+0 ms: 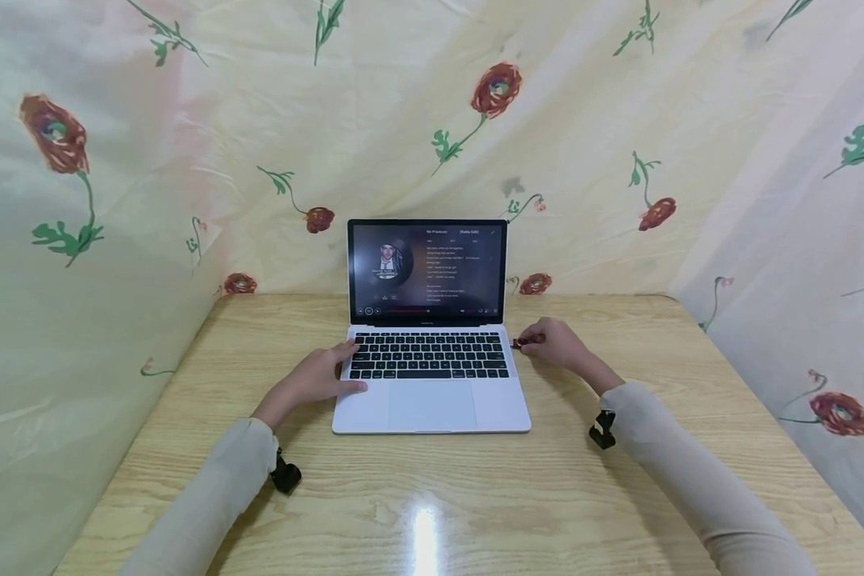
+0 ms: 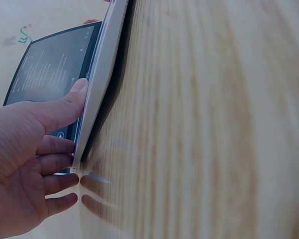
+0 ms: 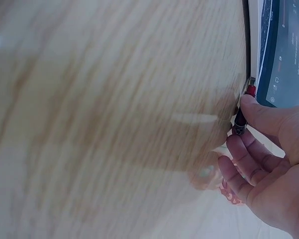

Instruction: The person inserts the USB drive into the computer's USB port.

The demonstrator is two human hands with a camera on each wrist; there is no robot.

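Observation:
A silver laptop (image 1: 432, 418) stands open on the wooden table, its screen (image 1: 461, 272) showing a music player with lines of text. At its left edge rests my left hand (image 1: 315, 374), thumb on the palm rest and a finger at the keyboard's left side. The left wrist view shows the other fingers spread by the laptop's side edge. Beside the right edge, my right hand (image 1: 563, 349) pinches a small red and black USB stick (image 3: 241, 117) between thumb and fingers. Its metal end points at the laptop's side, right at the edge.
The wooden table (image 1: 432, 496) reaches back to a pale cloth (image 1: 374, 120) printed with red flowers, which hangs behind and on both sides. A black strap mount (image 1: 286, 474) sits on the left wrist and another mount (image 1: 602, 430) on the right.

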